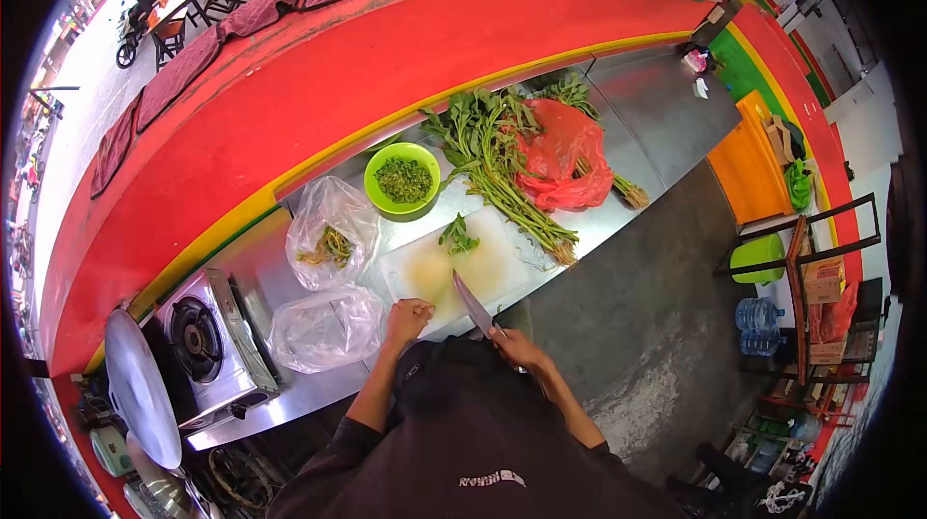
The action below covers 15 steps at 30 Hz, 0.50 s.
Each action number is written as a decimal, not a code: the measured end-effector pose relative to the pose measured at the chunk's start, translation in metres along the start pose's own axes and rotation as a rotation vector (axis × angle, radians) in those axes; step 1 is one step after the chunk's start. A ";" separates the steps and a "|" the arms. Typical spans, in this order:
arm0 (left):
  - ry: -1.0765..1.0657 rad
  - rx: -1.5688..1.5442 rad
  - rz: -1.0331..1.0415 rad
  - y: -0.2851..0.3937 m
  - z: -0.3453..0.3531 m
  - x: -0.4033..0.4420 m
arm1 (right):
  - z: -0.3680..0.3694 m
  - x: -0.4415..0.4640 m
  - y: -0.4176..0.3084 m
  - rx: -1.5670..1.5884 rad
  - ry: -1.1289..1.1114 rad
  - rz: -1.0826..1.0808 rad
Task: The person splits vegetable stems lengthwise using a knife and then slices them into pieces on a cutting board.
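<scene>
on the long shiny counter [628, 152], a big bunch of leafy greens [497, 176] lies past the white board [504, 247], and the green bowl [372, 186] with bits of chopped green [403, 180] sits near it. you hold the knife [472, 303] by its handle in your right hand [520, 350], and its tip points at the small leaves [459, 237] on the board. your left hand [411, 318] is curled by the board's near edge, but you can't tell if it grips anything.
</scene>
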State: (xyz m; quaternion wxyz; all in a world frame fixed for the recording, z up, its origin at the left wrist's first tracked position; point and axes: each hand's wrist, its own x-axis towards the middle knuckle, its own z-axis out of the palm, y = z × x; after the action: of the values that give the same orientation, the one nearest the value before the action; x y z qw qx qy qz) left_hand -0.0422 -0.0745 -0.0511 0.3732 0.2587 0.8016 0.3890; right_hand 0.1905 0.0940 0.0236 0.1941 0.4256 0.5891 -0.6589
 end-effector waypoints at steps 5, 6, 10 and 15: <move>-0.003 -0.031 0.024 -0.005 0.000 0.001 | -0.002 0.003 -0.003 -0.012 -0.047 0.048; -0.009 -0.039 0.026 -0.005 0.000 0.001 | 0.000 0.004 -0.002 -0.103 0.027 -0.061; -0.036 -0.098 0.061 -0.007 -0.002 0.002 | 0.007 0.023 0.019 -0.430 0.217 -0.225; -0.075 -0.257 0.010 -0.012 -0.002 0.000 | 0.016 0.011 0.006 -0.556 0.315 -0.116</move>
State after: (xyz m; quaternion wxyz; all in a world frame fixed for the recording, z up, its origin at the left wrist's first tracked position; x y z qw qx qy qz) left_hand -0.0453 -0.0822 -0.0604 0.4310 0.2272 0.7292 0.4805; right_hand 0.1835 0.0803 0.0106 0.1715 0.4190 0.7924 -0.4088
